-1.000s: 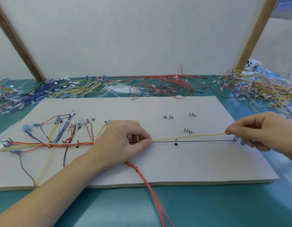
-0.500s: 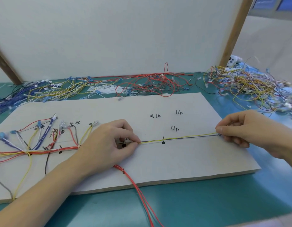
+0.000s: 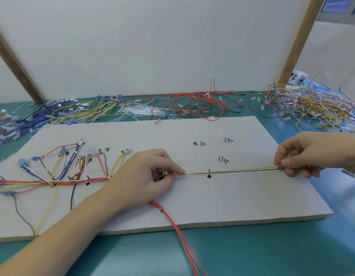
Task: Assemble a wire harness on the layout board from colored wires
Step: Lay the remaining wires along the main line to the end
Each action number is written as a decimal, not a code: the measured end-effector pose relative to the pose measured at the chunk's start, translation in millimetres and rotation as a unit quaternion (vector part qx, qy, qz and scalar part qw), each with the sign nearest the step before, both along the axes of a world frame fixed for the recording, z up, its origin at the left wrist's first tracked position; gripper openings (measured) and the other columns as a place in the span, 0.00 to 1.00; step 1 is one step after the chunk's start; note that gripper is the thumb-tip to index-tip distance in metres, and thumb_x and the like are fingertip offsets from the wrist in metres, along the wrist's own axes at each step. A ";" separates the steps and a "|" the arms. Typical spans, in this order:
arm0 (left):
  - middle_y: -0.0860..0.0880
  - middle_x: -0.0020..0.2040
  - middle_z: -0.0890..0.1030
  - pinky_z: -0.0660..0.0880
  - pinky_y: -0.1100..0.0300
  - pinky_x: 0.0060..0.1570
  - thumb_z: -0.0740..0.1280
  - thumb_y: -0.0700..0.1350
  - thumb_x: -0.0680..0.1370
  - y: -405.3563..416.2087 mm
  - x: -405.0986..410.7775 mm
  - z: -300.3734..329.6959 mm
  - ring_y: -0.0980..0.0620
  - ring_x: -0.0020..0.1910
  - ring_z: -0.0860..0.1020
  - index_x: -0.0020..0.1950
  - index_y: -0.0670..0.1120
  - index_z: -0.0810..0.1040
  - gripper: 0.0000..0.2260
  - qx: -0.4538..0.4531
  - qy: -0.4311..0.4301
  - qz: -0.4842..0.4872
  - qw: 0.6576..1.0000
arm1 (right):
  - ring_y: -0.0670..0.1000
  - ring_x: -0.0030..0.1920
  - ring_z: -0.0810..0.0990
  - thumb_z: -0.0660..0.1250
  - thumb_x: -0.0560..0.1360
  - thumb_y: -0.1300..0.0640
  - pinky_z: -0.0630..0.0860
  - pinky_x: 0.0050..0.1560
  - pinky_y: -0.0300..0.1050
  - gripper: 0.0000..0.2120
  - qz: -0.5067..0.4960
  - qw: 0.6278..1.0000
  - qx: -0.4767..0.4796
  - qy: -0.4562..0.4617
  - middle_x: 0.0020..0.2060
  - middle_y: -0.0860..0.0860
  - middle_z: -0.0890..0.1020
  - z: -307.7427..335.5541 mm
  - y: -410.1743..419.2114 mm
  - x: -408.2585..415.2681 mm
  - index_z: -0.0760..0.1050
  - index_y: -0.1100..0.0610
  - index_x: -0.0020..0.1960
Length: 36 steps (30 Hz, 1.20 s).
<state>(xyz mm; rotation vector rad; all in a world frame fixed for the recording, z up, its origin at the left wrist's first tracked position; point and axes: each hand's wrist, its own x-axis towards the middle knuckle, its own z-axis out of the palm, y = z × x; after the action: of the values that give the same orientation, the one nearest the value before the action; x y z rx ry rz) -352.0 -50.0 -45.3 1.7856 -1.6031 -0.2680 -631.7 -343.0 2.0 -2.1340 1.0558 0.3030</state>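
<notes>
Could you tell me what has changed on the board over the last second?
The right hand has lowered the yellow wire onto the black line drawn on the board. The left hand still pinches the wire mid-board, the right hand its end; both grips are unchanged.

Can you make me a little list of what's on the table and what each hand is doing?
left hand: pinches the yellow wire near the board's middle
right hand: pinches the wire's other end
yellow wire: stretched straight along the black line
layout board: flat on the teal table
red wires: trail off the board's near edge
loose wire piles: behind the board
</notes>
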 end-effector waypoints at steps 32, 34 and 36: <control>0.62 0.46 0.83 0.70 0.72 0.40 0.80 0.44 0.71 1.0 9.7 1.0 0.56 0.43 0.80 0.54 0.58 0.85 0.15 -0.011 0.028 0.066 0.997 | 0.48 0.31 0.83 0.71 0.67 0.79 0.74 0.28 0.34 0.20 -0.044 0.991 -0.003 -0.129 0.37 0.57 0.87 -11.3 7.9 4.9 0.87 0.55 0.41; 0.64 0.43 0.82 0.70 0.74 0.39 0.81 0.45 0.70 2.4 12.4 3.9 0.61 0.38 0.79 0.50 0.57 0.86 0.12 0.000 0.055 0.074 0.996 | 0.49 0.33 0.83 0.69 0.68 0.80 0.75 0.28 0.34 0.21 -0.042 0.987 0.008 -0.155 0.39 0.58 0.87 -16.9 7.3 0.2 0.87 0.55 0.42; 0.65 0.40 0.82 0.70 0.75 0.39 0.81 0.44 0.71 3.4 14.5 6.5 0.63 0.35 0.77 0.49 0.56 0.87 0.11 0.018 0.063 0.064 0.996 | 0.49 0.36 0.85 0.69 0.70 0.79 0.79 0.34 0.35 0.22 -0.035 0.985 0.008 -0.166 0.41 0.58 0.88 -21.6 6.9 -6.0 0.88 0.52 0.44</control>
<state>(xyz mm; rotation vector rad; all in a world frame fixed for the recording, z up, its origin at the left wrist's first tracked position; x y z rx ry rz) -337.6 -46.7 -38.8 1.8518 -1.3985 -0.3437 -637.6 -336.1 -19.6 -2.0373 0.9252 -0.0771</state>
